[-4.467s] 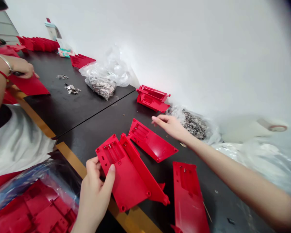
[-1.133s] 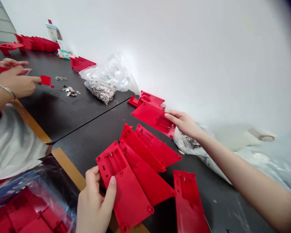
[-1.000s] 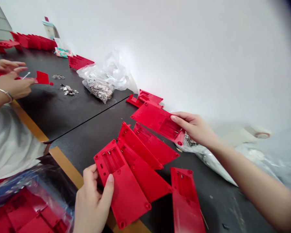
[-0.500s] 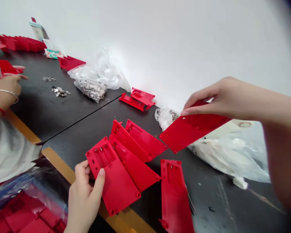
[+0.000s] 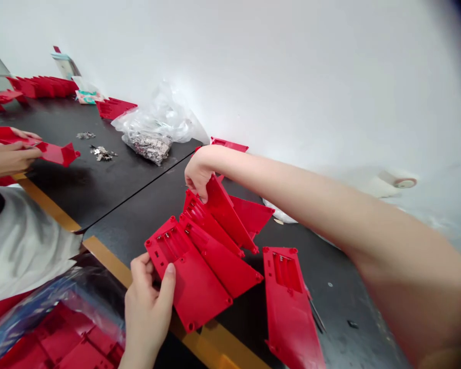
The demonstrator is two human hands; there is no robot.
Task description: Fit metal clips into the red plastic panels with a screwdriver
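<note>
My left hand [image 5: 151,297] grips the near left edge of a red plastic panel [image 5: 200,287], its thumb on top; the panel has a slotted compartment with small metal contacts. My right hand [image 5: 200,174] reaches across and pinches the upper end of another red panel [image 5: 228,212], which stands tilted among the row. Between the two held panels lean more red panels [image 5: 226,269], overlapping like a fan. A separate red panel [image 5: 292,312] lies to the right, with metal tweezers [image 5: 317,310] beside it.
A co-worker's hands [image 5: 11,156] hold a red part at the left. Metal pieces fill a clear bag [image 5: 149,143]; small piles [image 5: 103,152] lie near it. Red parts [image 5: 46,87] stand at the back left. A plastic-lined container [image 5: 57,341] of red parts is at lower left.
My right hand has moved left with its panel, from above the bags at the right to the fanned row. My left hand keeps its hold. The co-worker's red part has changed position.
</note>
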